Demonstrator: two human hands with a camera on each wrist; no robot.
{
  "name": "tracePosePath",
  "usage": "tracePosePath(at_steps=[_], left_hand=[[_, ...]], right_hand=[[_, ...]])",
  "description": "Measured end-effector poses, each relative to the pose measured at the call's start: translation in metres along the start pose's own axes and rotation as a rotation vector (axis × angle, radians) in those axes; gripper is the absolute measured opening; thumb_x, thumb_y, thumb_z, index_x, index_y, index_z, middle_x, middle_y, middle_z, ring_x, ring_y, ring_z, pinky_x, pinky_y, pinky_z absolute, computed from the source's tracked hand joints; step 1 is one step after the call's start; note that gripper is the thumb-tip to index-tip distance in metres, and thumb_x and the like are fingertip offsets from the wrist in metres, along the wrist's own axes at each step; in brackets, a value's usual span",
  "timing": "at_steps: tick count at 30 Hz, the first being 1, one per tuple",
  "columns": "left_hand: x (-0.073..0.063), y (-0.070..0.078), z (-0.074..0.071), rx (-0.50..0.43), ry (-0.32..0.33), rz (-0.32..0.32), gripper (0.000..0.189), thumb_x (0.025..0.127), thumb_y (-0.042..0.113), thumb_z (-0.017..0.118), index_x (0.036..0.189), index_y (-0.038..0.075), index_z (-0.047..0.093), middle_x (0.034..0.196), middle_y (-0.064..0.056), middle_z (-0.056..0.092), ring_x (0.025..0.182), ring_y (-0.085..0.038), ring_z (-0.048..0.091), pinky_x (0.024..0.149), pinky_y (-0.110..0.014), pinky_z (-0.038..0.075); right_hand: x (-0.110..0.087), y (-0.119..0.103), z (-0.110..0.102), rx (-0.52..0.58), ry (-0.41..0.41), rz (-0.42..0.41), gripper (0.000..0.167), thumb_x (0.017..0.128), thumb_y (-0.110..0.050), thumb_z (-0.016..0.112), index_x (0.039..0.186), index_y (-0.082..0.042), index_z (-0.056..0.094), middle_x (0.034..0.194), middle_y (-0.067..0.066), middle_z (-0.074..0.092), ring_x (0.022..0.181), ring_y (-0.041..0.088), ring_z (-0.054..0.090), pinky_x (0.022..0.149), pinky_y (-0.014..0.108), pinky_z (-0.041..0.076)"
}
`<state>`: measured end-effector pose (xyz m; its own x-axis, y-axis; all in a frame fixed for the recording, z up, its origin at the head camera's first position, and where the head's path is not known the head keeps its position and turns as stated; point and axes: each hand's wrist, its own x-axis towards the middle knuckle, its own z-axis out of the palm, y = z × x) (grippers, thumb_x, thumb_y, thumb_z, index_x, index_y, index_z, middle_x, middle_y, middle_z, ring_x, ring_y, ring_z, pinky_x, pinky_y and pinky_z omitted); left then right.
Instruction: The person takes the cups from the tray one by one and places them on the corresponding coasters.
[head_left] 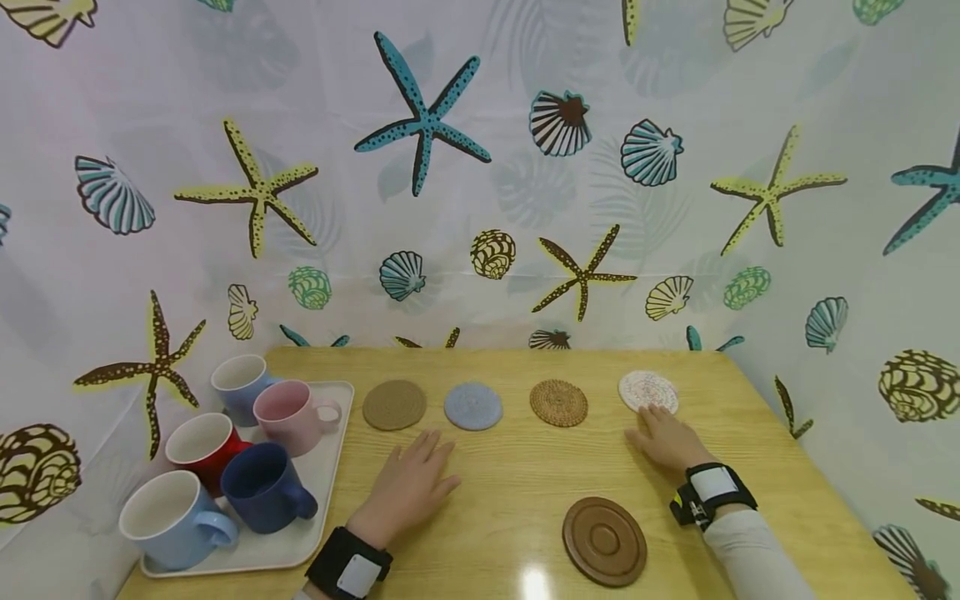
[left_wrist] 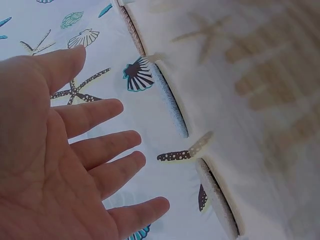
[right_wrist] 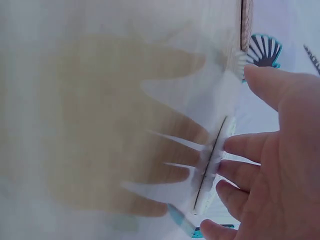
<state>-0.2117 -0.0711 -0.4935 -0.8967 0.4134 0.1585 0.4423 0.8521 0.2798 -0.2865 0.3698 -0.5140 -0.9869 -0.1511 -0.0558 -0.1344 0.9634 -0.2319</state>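
Observation:
My right hand reaches to the white round coaster at the back right, its fingertips at the near edge. In the right wrist view, the index and middle fingers meet the rim of that white coaster, seen edge-on. My left hand is spread palm down, holding nothing, just in front of the tan round coaster. To the right of the tan one lie a light blue coaster and a woven brown coaster. The left wrist view shows the left hand with fingers apart.
On the left, a white tray holds several mugs, among them a pink mug, a red mug and a dark blue mug. A round wooden coaster lies near the front of the wooden table. Behind hangs a patterned curtain.

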Motion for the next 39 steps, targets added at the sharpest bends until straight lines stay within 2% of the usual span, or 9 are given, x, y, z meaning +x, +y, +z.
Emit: tracePosePath(at_steps=[7, 14, 17, 20, 26, 32, 34, 39], left_hand=[[-0.012, -0.003, 0.001, -0.007, -0.022, -0.019, 0.052, 0.097, 0.041, 0.056, 0.138, 0.009, 0.053, 0.146, -0.020, 0.048, 0.139, -0.038, 0.041, 0.105, -0.067, 0.033], [-0.022, -0.003, -0.004, -0.002, -0.012, -0.023, 0.050, 0.097, 0.040, 0.056, 0.136, 0.008, 0.055, 0.145, -0.020, 0.049, 0.138, -0.037, 0.042, 0.105, -0.066, 0.033], [-0.026, -0.002, -0.008, -0.013, -0.014, -0.024, 0.050, 0.097, 0.040, 0.056, 0.137, 0.009, 0.054, 0.145, -0.020, 0.048, 0.139, -0.037, 0.041, 0.106, -0.066, 0.033], [-0.031, -0.003, -0.009, -0.013, -0.012, -0.026, 0.051, 0.097, 0.041, 0.055, 0.137, 0.009, 0.054, 0.145, -0.020, 0.049, 0.139, -0.036, 0.042, 0.106, -0.065, 0.034], [-0.039, -0.006, -0.011, -0.019, 0.003, -0.047, 0.050, 0.097, 0.039, 0.057, 0.136, 0.009, 0.055, 0.145, -0.020, 0.048, 0.139, -0.036, 0.041, 0.106, -0.064, 0.034], [-0.042, -0.007, -0.011, -0.040, -0.037, -0.049, 0.052, 0.097, 0.041, 0.056, 0.138, 0.009, 0.053, 0.147, -0.021, 0.046, 0.140, -0.036, 0.039, 0.109, -0.063, 0.032], [-0.042, -0.006, -0.011, -0.036, -0.042, -0.045, 0.053, 0.097, 0.041, 0.055, 0.138, 0.009, 0.052, 0.147, -0.021, 0.046, 0.140, -0.037, 0.039, 0.108, -0.062, 0.033], [-0.044, -0.005, -0.013, -0.052, -0.056, -0.041, 0.053, 0.097, 0.042, 0.055, 0.140, 0.010, 0.051, 0.147, -0.021, 0.046, 0.141, -0.037, 0.038, 0.106, -0.064, 0.034]], right_hand=[[-0.027, -0.007, 0.005, -0.028, 0.049, -0.048, 0.068, 0.098, -0.042, 0.052, 0.140, 0.011, 0.042, 0.144, 0.036, 0.039, 0.135, 0.053, 0.034, 0.103, 0.066, 0.034], [-0.042, -0.013, 0.006, -0.052, 0.094, -0.076, 0.069, 0.098, -0.044, 0.052, 0.141, 0.009, 0.042, 0.146, 0.034, 0.039, 0.137, 0.052, 0.032, 0.105, 0.067, 0.032], [-0.052, -0.024, 0.004, -0.054, 0.132, -0.100, 0.068, 0.097, -0.041, 0.055, 0.140, 0.009, 0.042, 0.146, 0.033, 0.040, 0.137, 0.052, 0.033, 0.104, 0.068, 0.032], [-0.069, -0.041, 0.001, -0.051, 0.137, -0.158, 0.065, 0.096, -0.038, 0.059, 0.139, 0.009, 0.045, 0.145, 0.032, 0.042, 0.136, 0.051, 0.036, 0.104, 0.066, 0.034], [-0.098, -0.081, -0.007, -0.024, 0.039, -0.284, 0.066, 0.093, -0.039, 0.062, 0.138, 0.008, 0.046, 0.143, 0.030, 0.045, 0.134, 0.049, 0.040, 0.105, 0.061, 0.037], [-0.119, -0.104, -0.010, 0.067, -0.167, -0.333, 0.067, 0.090, -0.035, 0.068, 0.140, 0.004, 0.047, 0.146, 0.028, 0.042, 0.133, 0.050, 0.041, 0.102, 0.060, 0.040], [-0.123, -0.109, -0.009, 0.073, -0.200, -0.345, 0.067, 0.089, -0.036, 0.069, 0.140, 0.002, 0.046, 0.146, 0.027, 0.043, 0.132, 0.049, 0.043, 0.100, 0.059, 0.042], [-0.131, -0.117, -0.005, 0.108, -0.214, -0.374, 0.071, 0.090, -0.043, 0.066, 0.144, -0.002, 0.044, 0.148, 0.023, 0.042, 0.132, 0.046, 0.044, 0.098, 0.057, 0.045]])
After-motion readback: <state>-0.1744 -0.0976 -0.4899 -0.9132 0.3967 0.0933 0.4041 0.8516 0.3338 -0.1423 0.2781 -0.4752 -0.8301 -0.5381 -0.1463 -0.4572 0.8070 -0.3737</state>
